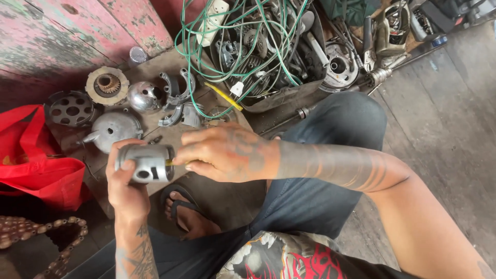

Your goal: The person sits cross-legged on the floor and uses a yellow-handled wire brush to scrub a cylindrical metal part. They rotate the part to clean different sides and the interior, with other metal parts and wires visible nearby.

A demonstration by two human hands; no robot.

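One red bag (39, 165) is lying at the left edge of the view, with one roller chain (51, 237) curling on the floor below it. On the worn board (155, 67) that is carrying the parts, one perforated round plate (71, 108) is sitting at the left edge, one toothed clutch disc (107, 85) is lying beside it, one domed grey cover (113, 129) is resting just below, and one shiny chrome dome (144, 96) is sitting near the middle.

The left hand (126, 186) is gripping one grey piston (147, 163) in front of the board's near edge, its fingers (123, 166) wrapping tightly around the crown end. The right hand (227, 152) is meeting the piston's open side, its fingers closing narrowly on a thin yellow-handled tool (169, 162), mostly hidden. One more yellow-handled tool (223, 96) is lying by the right edge of the board, touching one tray of metal parts (274, 98) tangled with green wire (268, 36).
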